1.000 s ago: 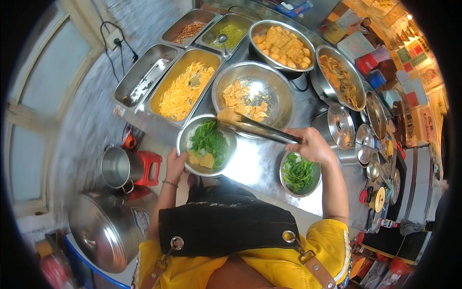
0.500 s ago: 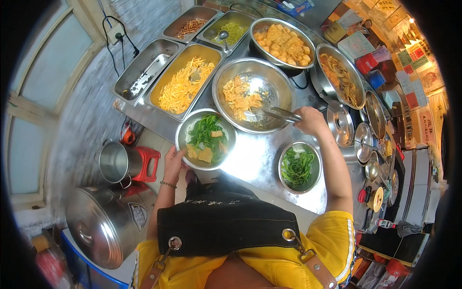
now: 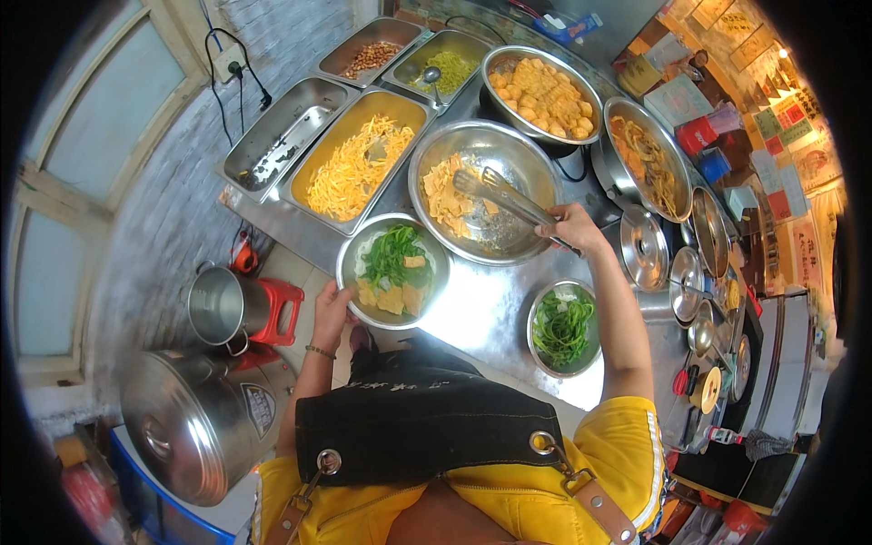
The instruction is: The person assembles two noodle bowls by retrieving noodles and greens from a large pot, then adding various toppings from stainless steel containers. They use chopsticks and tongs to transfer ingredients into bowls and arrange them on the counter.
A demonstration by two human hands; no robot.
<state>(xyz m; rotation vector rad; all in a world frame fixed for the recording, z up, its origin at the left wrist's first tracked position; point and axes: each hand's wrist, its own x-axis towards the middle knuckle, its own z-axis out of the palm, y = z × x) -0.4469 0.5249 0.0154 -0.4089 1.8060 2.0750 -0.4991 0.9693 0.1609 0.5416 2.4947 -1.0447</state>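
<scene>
Tongs (image 3: 520,205) reach over a basin (image 3: 527,163) at one o'clock from the centre of my view, their slotted heads parted above yellow sheets (image 3: 445,195). My right hand (image 3: 570,227), at two o'clock, grips the handles, its bare forearm rising from a yellow sleeve (image 3: 622,445) between four and five. At eight o'clock, my left hand (image 3: 331,309) holds a bowl (image 3: 438,272) by the rim at the bowl's own eight o'clock, a bracelet (image 3: 321,351) circling the wrist.

Left fingertips are out of sight below the bowl, and I cannot tell whether its base rests on the counter (image 3: 463,313). Nor can I make out whether the tongs touch the sheets. Glare washes out part of the counter, while a black apron (image 3: 427,436) at six o'clock covers much of the body.

Polished metal dominates: the basin is wide and round, the counter smooth and reflective. The bowl, pale inside, carries limp, leafy greens (image 3: 395,254) and flat yellow pieces. At four o'clock, a second bowl (image 3: 592,341) holds more greens; at eleven, a rectangular tray (image 3: 414,111) holds thin yellow strips (image 3: 359,168).
</scene>
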